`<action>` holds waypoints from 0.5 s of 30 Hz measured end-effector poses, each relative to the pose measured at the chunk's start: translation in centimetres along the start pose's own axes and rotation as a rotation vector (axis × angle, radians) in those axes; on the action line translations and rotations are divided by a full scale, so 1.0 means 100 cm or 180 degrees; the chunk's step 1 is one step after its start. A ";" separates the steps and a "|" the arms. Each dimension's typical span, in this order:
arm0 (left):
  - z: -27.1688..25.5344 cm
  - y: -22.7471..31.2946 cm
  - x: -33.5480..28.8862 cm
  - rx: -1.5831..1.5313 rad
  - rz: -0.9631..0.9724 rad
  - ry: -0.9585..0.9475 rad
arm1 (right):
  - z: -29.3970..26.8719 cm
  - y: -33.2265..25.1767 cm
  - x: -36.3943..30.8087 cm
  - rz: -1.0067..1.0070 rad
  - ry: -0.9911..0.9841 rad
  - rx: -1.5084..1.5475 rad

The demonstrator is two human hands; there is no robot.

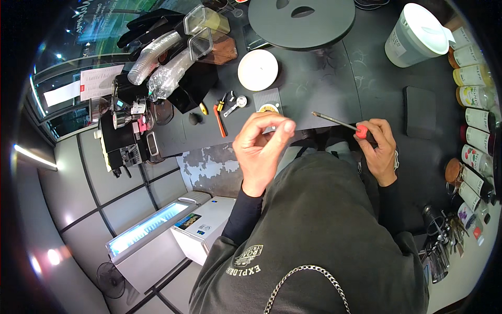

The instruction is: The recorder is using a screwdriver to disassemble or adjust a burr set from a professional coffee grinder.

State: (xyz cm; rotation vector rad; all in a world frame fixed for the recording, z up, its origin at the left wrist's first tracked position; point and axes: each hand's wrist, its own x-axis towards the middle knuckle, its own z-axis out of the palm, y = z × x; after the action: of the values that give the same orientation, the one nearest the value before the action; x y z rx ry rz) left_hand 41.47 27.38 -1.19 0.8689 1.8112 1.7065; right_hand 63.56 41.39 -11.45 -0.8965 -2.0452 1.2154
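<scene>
My right hand (380,149) grips the red handle of a screwdriver (337,121). Its metal shaft points left, toward my other hand, and the tip is in the air. My left hand (257,152) is raised over the counter's near edge, thumb and fingertips drawn together in a pinch. Anything between them is too small to make out. Just beyond that hand lies a small grey ribbed tray (270,96) with a round yellowish piece on it, partly hidden by my fingers. To the left are an orange stick-like tool (219,121) and a metal measuring spoon (236,107).
A white round dish (258,70) and a dark round board (303,23) sit farther back on the black counter (334,78). A lidded white tub (418,36) stands back right, beside a row of bottles (473,97). Stacked plastic cups (151,57) lie at the left.
</scene>
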 end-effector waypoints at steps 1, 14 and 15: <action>0.004 -0.002 0.000 0.0160 -0.0057 -0.0040 | -0.001 0.000 -0.002 -0.0011 -0.0025 0.0008; 0.009 -0.008 -0.021 0.0717 0.0329 -0.0614 | -0.008 0.015 -0.022 -0.0231 -0.0316 -0.0239; 0.006 -0.009 -0.023 0.0708 0.0316 -0.0572 | -0.008 0.014 -0.021 -0.0256 -0.0340 -0.0319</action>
State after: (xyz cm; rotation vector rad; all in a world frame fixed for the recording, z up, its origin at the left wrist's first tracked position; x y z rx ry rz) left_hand 43.35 26.11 -2.34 1.1828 1.8851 1.4493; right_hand 65.76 40.68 -12.73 -0.8020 -2.2219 1.1485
